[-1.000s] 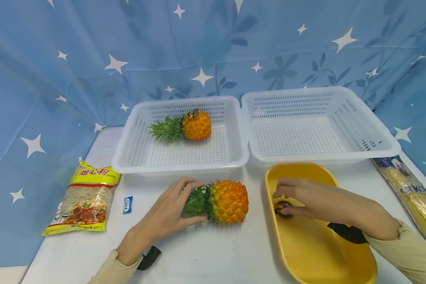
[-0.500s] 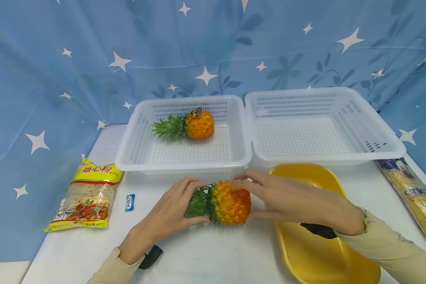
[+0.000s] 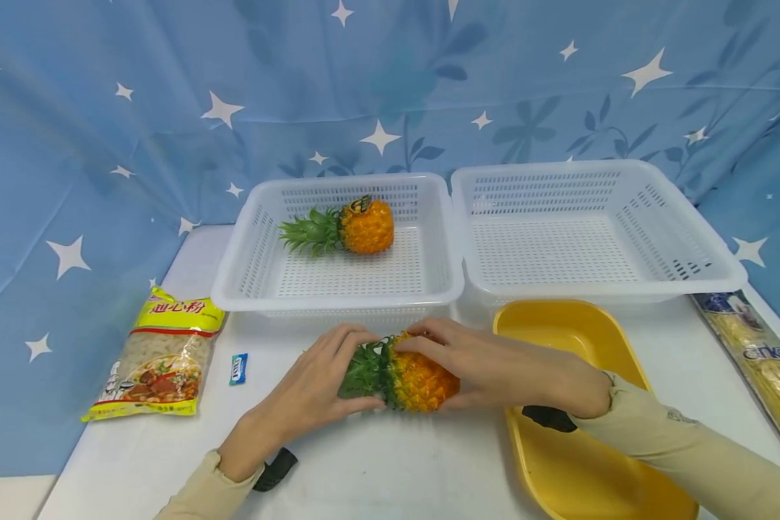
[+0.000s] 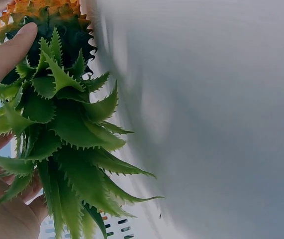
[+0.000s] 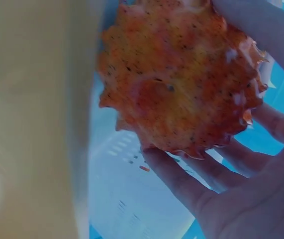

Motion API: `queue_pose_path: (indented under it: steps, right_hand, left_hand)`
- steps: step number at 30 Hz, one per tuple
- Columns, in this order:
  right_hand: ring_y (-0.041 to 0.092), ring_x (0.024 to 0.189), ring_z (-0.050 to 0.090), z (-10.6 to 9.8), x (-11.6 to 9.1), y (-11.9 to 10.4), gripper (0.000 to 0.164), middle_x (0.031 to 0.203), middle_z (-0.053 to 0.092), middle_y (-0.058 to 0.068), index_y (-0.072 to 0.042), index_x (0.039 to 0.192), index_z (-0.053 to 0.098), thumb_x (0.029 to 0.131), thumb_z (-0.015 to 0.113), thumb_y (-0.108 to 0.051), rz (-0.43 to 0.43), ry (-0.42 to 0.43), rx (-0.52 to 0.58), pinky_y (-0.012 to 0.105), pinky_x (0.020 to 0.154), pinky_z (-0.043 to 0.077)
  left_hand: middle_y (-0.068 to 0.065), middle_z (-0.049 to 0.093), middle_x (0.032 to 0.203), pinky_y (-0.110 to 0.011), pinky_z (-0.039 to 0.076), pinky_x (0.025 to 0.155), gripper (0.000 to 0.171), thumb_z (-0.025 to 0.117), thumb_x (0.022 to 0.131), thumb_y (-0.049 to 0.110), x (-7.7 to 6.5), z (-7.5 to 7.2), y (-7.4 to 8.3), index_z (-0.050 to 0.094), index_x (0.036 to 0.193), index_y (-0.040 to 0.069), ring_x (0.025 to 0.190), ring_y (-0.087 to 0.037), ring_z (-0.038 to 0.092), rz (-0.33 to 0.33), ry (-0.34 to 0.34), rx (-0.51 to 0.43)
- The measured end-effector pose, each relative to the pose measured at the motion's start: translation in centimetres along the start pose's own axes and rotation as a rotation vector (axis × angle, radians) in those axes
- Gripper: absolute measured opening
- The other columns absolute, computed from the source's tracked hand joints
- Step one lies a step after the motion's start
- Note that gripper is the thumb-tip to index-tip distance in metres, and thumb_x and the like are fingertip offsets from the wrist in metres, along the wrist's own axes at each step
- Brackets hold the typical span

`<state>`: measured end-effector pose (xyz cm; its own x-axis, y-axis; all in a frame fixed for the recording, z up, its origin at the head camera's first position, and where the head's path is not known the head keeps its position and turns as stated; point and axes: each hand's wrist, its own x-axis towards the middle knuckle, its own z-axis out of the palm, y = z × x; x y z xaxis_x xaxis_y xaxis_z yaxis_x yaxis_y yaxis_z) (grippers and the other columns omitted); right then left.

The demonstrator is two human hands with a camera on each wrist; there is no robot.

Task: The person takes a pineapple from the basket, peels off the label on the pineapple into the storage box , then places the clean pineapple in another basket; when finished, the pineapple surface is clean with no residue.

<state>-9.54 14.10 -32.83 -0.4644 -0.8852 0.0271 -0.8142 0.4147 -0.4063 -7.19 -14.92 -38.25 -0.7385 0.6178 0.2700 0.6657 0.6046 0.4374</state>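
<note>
The person's left hand [image 3: 318, 377] is curving round the leafy end of a pineapple [image 3: 422, 379], its thumb pressing where the leaves are meeting the fruit and its other fingers reaching behind the leaves. The right hand [image 3: 490, 362] is gripping the blunt orange end, thumb on the near side and fingers on the far side, bent only loosely, with the round base showing between them. The two hands are facing each other, and the pineapple is lying sideways between them on the white table [image 3: 390, 469], its leaves pointing to the person's left.

Just beyond it a white basket [image 3: 338, 302] is standing, and inside that a second pineapple [image 3: 368, 228] is resting on its side, bearing a dark tag. Another white basket [image 3: 611, 290] is sitting alongside to the right. The right sleeve [image 3: 682, 444] is stretching over a yellow tub [image 3: 578, 462], which is standing near the fruit. Over on the left, a small blue packet [image 3: 237, 369] is lying beside a bulging food bag [image 3: 159, 361]; a long pasta packet [image 3: 754, 347] is lying along the right edge.
</note>
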Motion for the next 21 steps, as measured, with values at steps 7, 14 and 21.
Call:
queue_pose_path:
  steps: [7,14,21]
  right_hand:
    - [0.024,0.129,0.052,0.7,0.1,0.2,0.09,0.149,0.045,0.009,-0.011,0.152,0.043,0.081,0.094,-0.029,-0.022,0.036,0.0,0.039,0.1,0.055]
    - [0.027,0.132,0.051,1.1,0.2,-0.2,0.087,0.151,0.044,0.012,-0.009,0.151,0.042,0.084,0.091,-0.032,0.02,0.033,-0.032,0.043,0.102,0.054]
    - [0.026,0.131,0.051,1.5,0.2,-0.2,0.086,0.147,0.047,0.012,-0.007,0.149,0.043,0.083,0.091,-0.034,-0.006,0.064,-0.08,0.042,0.104,0.053]
  left_hand:
    - [0.0,0.057,0.133,-0.043,0.053,0.099,0.078,0.09,0.081,0.045,0.0,0.0,-0.1,0.053,0.142,0.013,0.118,-0.02,0.059,-0.015,-0.004,-0.034]
    - [0.0,0.058,0.135,-0.044,0.052,0.102,0.078,0.091,0.081,0.044,0.0,0.0,-0.3,0.053,0.142,0.013,0.122,-0.021,0.059,-0.032,-0.018,-0.046]
    - [0.001,0.059,0.134,-0.044,0.052,0.101,0.079,0.09,0.081,0.045,0.0,0.1,-0.3,0.053,0.143,0.013,0.12,-0.02,0.06,-0.027,-0.013,-0.047]
